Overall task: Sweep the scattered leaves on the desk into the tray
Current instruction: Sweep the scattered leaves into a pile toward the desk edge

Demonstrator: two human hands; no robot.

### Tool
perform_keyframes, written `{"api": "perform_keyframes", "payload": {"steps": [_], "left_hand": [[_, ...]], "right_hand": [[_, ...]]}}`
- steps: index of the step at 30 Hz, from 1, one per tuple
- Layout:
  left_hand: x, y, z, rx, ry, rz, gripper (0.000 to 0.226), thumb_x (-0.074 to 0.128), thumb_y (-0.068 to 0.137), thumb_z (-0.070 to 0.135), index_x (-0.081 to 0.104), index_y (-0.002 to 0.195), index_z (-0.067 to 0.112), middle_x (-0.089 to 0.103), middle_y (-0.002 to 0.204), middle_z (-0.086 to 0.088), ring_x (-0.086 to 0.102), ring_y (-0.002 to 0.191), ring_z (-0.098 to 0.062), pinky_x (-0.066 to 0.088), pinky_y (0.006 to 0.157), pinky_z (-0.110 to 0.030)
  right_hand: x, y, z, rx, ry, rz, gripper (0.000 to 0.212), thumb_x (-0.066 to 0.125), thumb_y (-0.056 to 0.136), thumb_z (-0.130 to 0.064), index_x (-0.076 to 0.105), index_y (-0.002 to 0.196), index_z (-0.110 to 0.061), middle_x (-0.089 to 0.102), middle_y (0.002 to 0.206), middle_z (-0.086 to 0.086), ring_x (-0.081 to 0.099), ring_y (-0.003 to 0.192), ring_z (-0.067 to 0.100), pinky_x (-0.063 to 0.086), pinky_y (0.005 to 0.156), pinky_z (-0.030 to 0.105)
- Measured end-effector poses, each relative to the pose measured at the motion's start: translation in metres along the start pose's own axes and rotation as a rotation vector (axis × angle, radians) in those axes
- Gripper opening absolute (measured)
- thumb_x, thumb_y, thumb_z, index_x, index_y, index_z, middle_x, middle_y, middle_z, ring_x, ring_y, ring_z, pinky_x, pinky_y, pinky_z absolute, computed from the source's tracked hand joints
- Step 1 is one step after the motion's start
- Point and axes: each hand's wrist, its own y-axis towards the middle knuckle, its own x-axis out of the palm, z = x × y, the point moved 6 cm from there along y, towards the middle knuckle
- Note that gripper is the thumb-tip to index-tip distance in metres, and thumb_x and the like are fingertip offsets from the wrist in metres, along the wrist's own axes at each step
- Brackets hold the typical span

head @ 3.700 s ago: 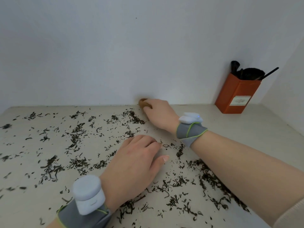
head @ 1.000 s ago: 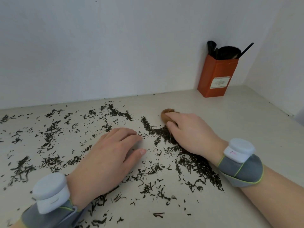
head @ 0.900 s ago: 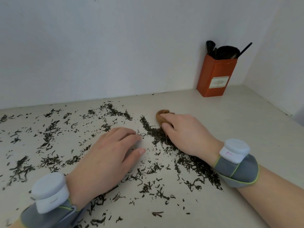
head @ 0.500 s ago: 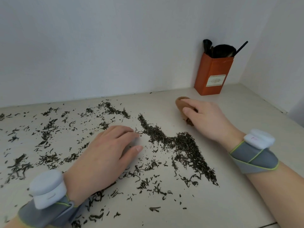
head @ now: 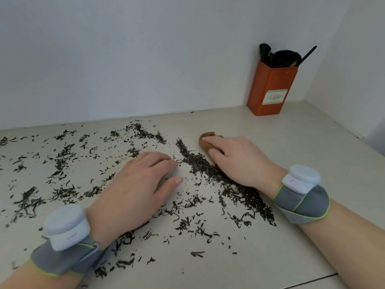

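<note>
Nearest, our left hand (head: 133,188) lay on the surface (head: 291,257) among scattered leaves (head: 62,192), fingers (head: 158,161) loosely bent, gripping nothing. Beyond their thick ridge at centre, our right hand (head: 243,161) curled its fingers round a brown tool (head: 205,140); an orange box (head: 270,90) stood upper right.

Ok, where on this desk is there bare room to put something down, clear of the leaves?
Bare desk lies right of the right hand, which grips a brown tool, back to the orange box and the side wall. The near patch beside the right forearm is also free. Crowded: the leaf ridge between the hands, and scattered leaves left of the left hand.
</note>
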Motion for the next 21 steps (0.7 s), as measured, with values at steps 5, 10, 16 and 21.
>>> {"api": "perform_keyframes", "payload": {"steps": [5,10,16,21], "left_hand": [[0.001,0.0,0.001,0.009,0.001,-0.001,0.059,0.026,0.1,0.067,0.057,0.139,0.035,0.051,0.137,0.022,0.041,0.134,-0.002,0.04,0.113,-0.037],[0.0,0.0,0.001,0.015,-0.003,0.01,0.06,0.026,0.1,0.067,0.058,0.139,0.033,0.053,0.135,0.021,0.043,0.133,-0.003,0.041,0.113,-0.037],[0.0,-0.002,0.0,0.009,-0.011,0.009,0.059,0.027,0.1,0.066,0.058,0.138,0.033,0.053,0.135,0.021,0.043,0.132,-0.004,0.041,0.112,-0.037],[-0.001,-0.001,0.001,0.013,-0.009,0.004,0.059,0.025,0.1,0.067,0.057,0.137,0.035,0.052,0.136,0.022,0.043,0.132,-0.002,0.04,0.113,-0.037]], "right_hand": [[0.003,-0.002,-0.011,-0.013,0.112,-0.021,0.039,0.045,0.105,-0.035,0.056,0.142,-0.039,0.074,0.114,-0.007,0.066,0.097,0.017,0.051,0.09,0.035],[-0.029,-0.007,0.038,0.159,0.308,0.158,0.038,0.057,0.102,-0.026,0.064,0.138,-0.034,0.069,0.132,-0.01,0.062,0.118,0.012,0.043,0.103,0.027],[-0.032,-0.033,0.09,0.337,0.2,0.151,0.037,0.056,0.101,-0.025,0.066,0.136,-0.033,0.067,0.137,-0.006,0.058,0.126,0.021,0.04,0.102,0.026],[-0.021,-0.036,0.056,0.257,0.041,0.123,0.039,0.049,0.103,-0.031,0.061,0.139,-0.036,0.075,0.116,0.004,0.065,0.103,0.03,0.05,0.091,0.038]]}}
